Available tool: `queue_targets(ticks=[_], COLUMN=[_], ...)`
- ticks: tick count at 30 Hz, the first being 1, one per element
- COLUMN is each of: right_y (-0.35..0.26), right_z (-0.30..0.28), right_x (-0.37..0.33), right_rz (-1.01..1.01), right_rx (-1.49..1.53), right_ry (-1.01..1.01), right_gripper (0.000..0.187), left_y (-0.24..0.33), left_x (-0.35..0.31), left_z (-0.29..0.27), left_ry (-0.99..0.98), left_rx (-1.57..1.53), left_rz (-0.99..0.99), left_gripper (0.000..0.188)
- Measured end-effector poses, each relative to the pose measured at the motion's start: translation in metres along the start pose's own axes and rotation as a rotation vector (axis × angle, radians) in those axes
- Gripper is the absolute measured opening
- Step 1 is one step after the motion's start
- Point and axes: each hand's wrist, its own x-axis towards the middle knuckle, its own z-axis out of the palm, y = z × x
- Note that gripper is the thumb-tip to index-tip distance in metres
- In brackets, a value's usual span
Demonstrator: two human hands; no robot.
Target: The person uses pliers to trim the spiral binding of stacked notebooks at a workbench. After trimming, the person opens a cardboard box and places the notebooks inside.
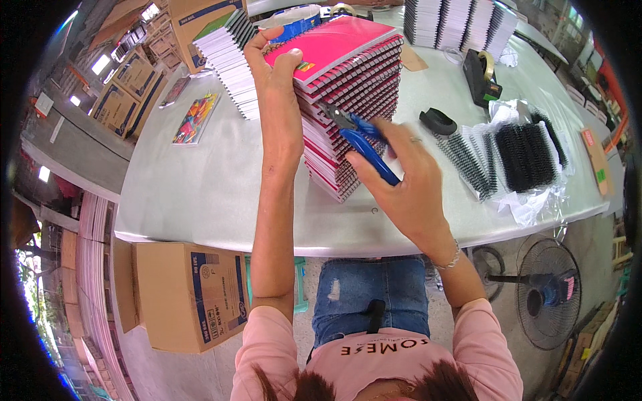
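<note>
A tall stack of spiral notebooks [354,83] with pink covers stands on the table, its black coils toward the right and front. My left hand [275,63] grips the top left corner of the stack, its thumb on the pink cover. A pair of blue-handled wire cutters [366,150] is in my right hand [411,167]. Their metal jaws lie at the near corner of the stack, by the coil ends, below the top few notebooks. Whether the jaws touch a coil, I cannot tell.
Behind stand more coil-bound stacks [458,27] and a white-paged stack [231,63]. To the right are a tape dispenser [480,79] and black plastic coils [525,157] on plastic wrap. A colourful booklet [196,119] lies left. Below the silvery table [200,207] are a carton [180,294] and fan [545,294].
</note>
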Motion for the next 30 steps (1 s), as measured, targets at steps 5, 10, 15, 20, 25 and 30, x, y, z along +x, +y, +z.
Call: queue_targets(ticks=[5,10,15,20,25,30], right_y=[-0.007,0.006,0.009,0.011,0.001,0.006], right_z=[-0.024,0.005,0.011,0.013,0.001,-0.003], right_x=[0.009,-0.010,-0.011,-0.012,-0.008,-0.007], right_rz=[0.481,-0.096,-0.238,-0.252,0.352,0.245], right_rx=[0.656,-0.155,-0.333,-0.396,0.530,0.426], right_ry=[-0.543,0.124,0.228,0.232,-0.328,-0.288], right_gripper=[0.040,0.061,0.062,0.061,0.052,0.050], left_y=[-0.001,0.000,-0.002,0.000,0.002,-0.003], left_x=[0.001,0.002,0.001,0.000,-0.002,0.002], left_z=[-0.003,0.002,-0.001,0.002,0.001,0.000], left_ry=[-0.002,-0.002,0.009,-0.007,-0.003,-0.002], left_rx=[-0.037,-0.048,-0.011,-0.041,-0.035,-0.046], left_rz=[-0.007,-0.012,-0.019,-0.031,-0.030,0.000], left_gripper=[0.048,0.048,0.048,0.048,0.048,0.048])
